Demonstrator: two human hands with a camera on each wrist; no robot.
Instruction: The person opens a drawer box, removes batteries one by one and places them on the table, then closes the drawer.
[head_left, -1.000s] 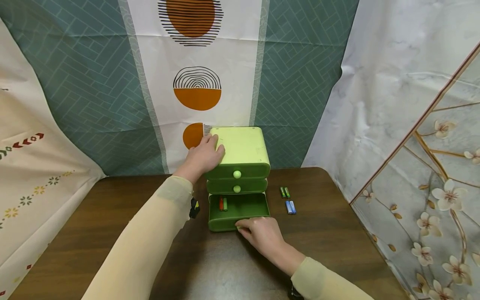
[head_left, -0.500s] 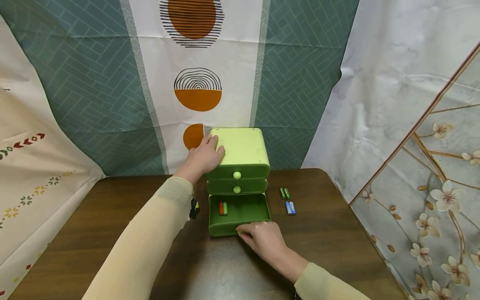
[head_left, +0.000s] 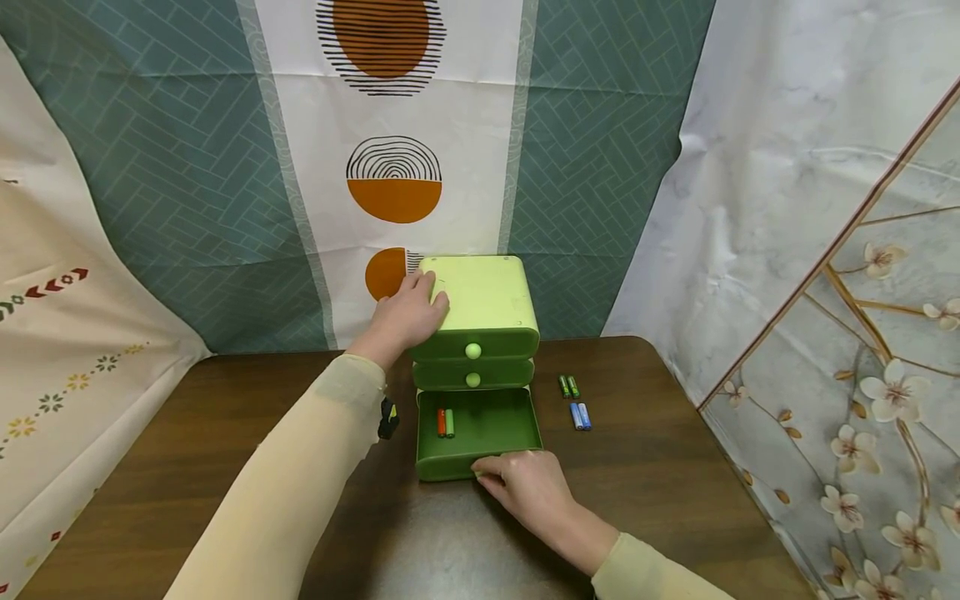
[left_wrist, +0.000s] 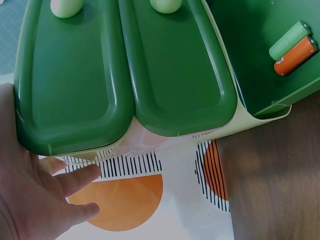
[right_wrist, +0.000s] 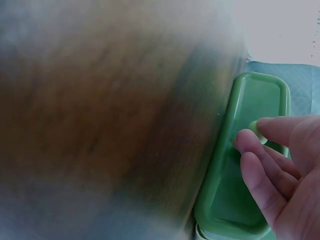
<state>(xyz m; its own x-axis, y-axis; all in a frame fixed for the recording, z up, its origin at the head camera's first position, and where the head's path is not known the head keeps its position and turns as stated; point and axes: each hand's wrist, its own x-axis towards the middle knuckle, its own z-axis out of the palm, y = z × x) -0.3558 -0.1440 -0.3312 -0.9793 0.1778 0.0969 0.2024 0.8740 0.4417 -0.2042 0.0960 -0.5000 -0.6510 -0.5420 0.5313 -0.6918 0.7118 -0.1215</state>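
Observation:
A small green chest of drawers [head_left: 480,292] stands at the back of the table, its bottom drawer [head_left: 491,429] pulled out and the upper two closed. My right hand [head_left: 528,492] pinches that drawer's round knob [right_wrist: 257,131] between thumb and finger. My left hand [head_left: 405,315] rests on the left side of the chest's top, fingers extended. Inside the open drawer, at its left, an orange battery [left_wrist: 296,55] and a light green battery [left_wrist: 290,40] lie side by side.
On the table [head_left: 645,475], right of the chest, lie two green batteries [head_left: 568,386] and two blue batteries [head_left: 581,417]. A patterned cloth [head_left: 600,167] hangs close behind the chest. Another cloth with flowers [head_left: 847,375] borders the table's right side.
The bottom drawer has slid further out toward me, with my right hand on its knob. Its two batteries have moved along with it. My left hand has stayed in place.

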